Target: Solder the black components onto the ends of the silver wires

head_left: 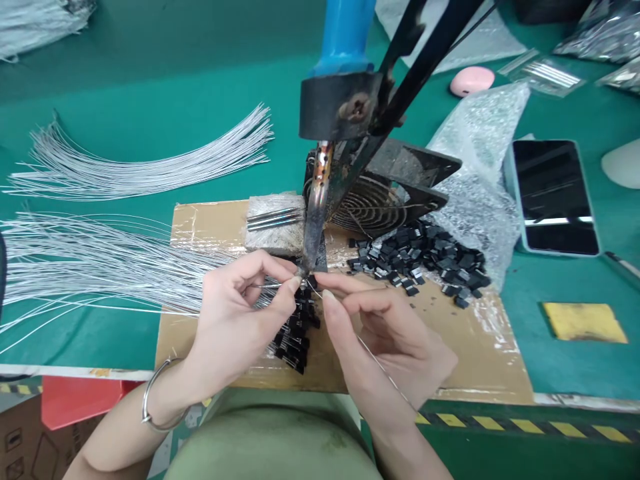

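Observation:
Thumb and forefinger of my left hand (247,317) pinch a thin grey wire (267,286) near its end, just below the tip of a soldering iron (320,177). The iron points down from a black clamp (340,105). My right hand (395,333) is closed on a strand of solder wire (383,369), which runs across the palm toward the wrist. Its upper end reaches the left fingertips under the iron. The exact contact at the tip is too small to make out. Black connectors (294,343) on wire ends lie beneath my hands.
Cardboard (470,353) covers the work spot. Loose black connector pieces (425,257) are heaped right of a fan (373,203). Wire bundles (145,163) spread leftward. A phone (555,197), yellow sponge (585,322) and bubble wrap (480,160) lie at right.

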Action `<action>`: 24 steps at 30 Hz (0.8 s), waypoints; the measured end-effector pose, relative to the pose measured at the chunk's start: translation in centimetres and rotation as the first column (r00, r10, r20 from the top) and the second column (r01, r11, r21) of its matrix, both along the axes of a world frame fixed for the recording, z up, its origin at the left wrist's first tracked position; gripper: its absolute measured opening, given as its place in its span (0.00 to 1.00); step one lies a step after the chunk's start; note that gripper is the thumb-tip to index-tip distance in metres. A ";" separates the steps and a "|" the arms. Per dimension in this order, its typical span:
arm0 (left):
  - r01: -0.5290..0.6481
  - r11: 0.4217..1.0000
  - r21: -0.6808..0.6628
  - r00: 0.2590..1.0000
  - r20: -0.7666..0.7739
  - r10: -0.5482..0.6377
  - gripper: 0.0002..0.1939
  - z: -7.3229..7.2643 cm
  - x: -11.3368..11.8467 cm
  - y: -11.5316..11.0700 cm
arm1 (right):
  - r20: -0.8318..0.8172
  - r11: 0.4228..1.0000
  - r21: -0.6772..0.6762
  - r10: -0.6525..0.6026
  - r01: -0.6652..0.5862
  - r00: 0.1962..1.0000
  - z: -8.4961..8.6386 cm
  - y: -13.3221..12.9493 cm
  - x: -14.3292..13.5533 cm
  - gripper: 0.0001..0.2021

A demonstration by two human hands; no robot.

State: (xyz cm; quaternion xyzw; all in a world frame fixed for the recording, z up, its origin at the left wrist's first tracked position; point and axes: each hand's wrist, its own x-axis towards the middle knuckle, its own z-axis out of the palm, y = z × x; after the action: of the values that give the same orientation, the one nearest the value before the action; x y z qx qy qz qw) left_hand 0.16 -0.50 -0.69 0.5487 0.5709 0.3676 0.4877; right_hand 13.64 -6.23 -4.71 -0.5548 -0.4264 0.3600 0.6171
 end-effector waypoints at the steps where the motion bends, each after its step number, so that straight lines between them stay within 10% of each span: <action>1: 0.002 1.000 0.008 1.000 -0.004 -0.002 0.07 0.0 0.0 -0.1 | -0.003 1.000 0.003 -0.003 0.004 1.000 0.0 0.0 0.0 0.10; 24: 0.000 0.999 -0.050 0.997 -0.072 -0.004 0.05 -0.1 -0.3 -0.2 | -0.014 1.000 -0.014 0.024 -0.024 1.000 -0.1 -0.2 -0.1 0.09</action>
State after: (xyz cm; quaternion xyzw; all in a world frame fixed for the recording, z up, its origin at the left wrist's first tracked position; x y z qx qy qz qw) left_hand -0.16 -0.70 -0.84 0.5498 0.5964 0.3329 0.4809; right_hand 13.53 -6.48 -4.84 -0.5514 -0.4263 0.3742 0.6118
